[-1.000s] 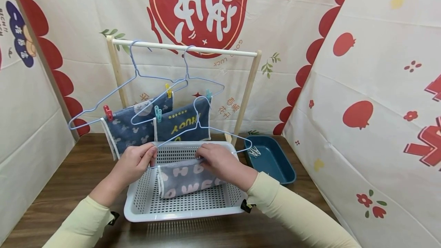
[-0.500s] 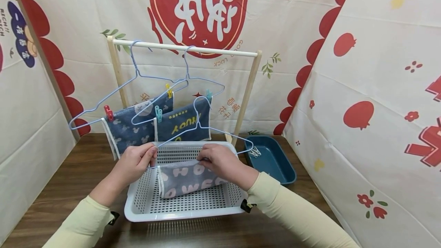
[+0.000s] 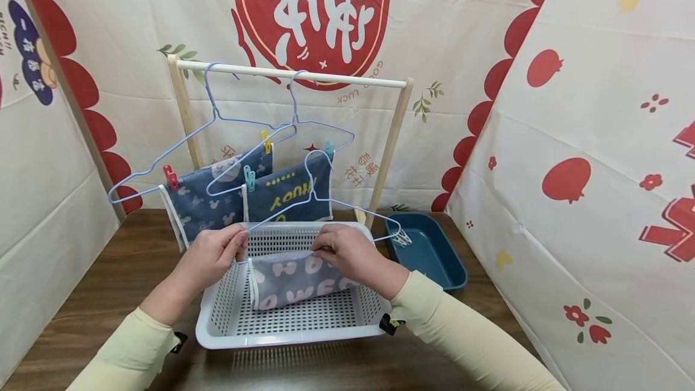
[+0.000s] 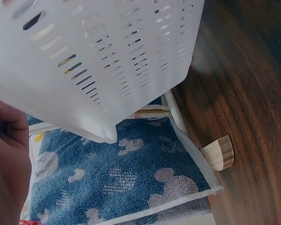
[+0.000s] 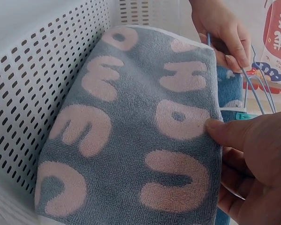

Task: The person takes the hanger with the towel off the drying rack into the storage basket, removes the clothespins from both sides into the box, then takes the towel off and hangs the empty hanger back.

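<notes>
A blue wire hanger (image 3: 312, 195) is held over the white basket, its hook pointing up. My left hand (image 3: 213, 253) grips its left corner. Over its bottom bar lies a folded grey towel (image 3: 304, 282) with pink letters and white edging, hanging down into the basket. My right hand (image 3: 350, 251) pinches the towel's top edge right of its middle. In the right wrist view the thumb (image 5: 225, 132) presses on the towel's front while the other fingers go behind the edge. Only part of my left hand (image 4: 9, 164) shows in the left wrist view.
The white perforated basket (image 3: 293, 339) stands on the brown table (image 3: 81, 294). Behind it, a wooden rack (image 3: 353, 81) bears two more hangers with a mouse-print towel (image 3: 209, 205) and a yellow-lettered towel (image 3: 288, 189), pegged on. A teal tray (image 3: 434, 258) holds white pegs (image 3: 402, 238).
My right hand has slid slightly right along the towel's top edge, and the hanger's right end has shifted a little right. My left hand keeps its grip in place.
</notes>
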The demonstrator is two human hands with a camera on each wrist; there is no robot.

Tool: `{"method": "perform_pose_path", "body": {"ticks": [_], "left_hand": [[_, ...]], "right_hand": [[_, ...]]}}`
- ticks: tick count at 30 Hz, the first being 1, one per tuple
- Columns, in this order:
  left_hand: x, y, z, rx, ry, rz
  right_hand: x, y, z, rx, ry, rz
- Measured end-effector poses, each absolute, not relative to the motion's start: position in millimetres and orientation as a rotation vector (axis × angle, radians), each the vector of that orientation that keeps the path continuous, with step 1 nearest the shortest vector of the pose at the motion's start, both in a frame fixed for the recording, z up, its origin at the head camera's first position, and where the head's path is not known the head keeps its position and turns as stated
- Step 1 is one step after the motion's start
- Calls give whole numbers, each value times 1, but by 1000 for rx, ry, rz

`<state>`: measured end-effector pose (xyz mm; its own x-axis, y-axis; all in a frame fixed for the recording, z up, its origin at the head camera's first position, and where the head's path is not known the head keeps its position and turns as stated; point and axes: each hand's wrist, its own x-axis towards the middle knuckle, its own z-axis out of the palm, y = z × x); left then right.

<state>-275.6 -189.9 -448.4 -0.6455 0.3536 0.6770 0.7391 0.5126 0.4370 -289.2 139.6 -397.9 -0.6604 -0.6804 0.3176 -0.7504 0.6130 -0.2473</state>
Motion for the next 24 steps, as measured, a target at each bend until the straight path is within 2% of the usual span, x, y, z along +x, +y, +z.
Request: {"method": "perform_pose_path", "body": {"ticks": [24], "left_hand": [[-278,-188,-450,-898,-2262,-928]], "right_hand": [[-287,147,-380,1113,-2555,730]]}}
